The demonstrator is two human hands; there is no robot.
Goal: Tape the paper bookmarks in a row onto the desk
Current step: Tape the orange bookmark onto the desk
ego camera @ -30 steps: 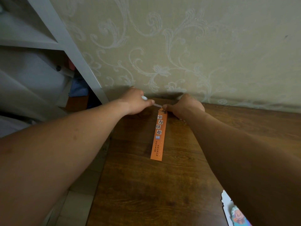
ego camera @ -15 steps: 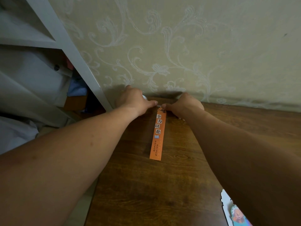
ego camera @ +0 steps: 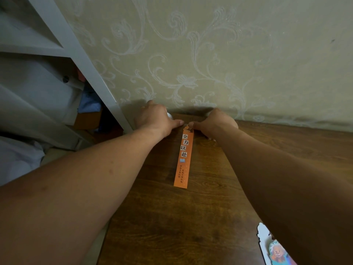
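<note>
Orange paper bookmark (ego camera: 183, 157) lies flat on the dark wood desk (ego camera: 191, 217), long axis running away from the person twd the wall, black characters down its face. Its far end sits right at the fingertips of both hands; the rest stretches back below them, between the two forearms.

Left hand (ego camera: 155, 119) is palm-down at the desk's far edge, thumb pointing right w/ its tip just beside the bookmark's top corner. Fingers are curled narrow; a small white thing (ego camera: 169, 116) peeks out behind the knuckles, prob. held in that hand, can't tell what it is.

Right hand (ego camera: 214, 122) mirrors it from the other side, fingers bunched narrow and pressed down at the bookmark's top end, thumb tip nearly touching the left thumb. Whether anything is pinched between them, e.g. tape, can't tell.

Beyond the fingers: patterned wallpaper (ego camera: 210, 54). Left of the left hand, a grey-white shelf frame (ego camera: 86, 64). Well back from the fingers, under the right forearm at the near-right edge, a white-edged cartoon card (ego camera: 275, 249), partly hidden.
</note>
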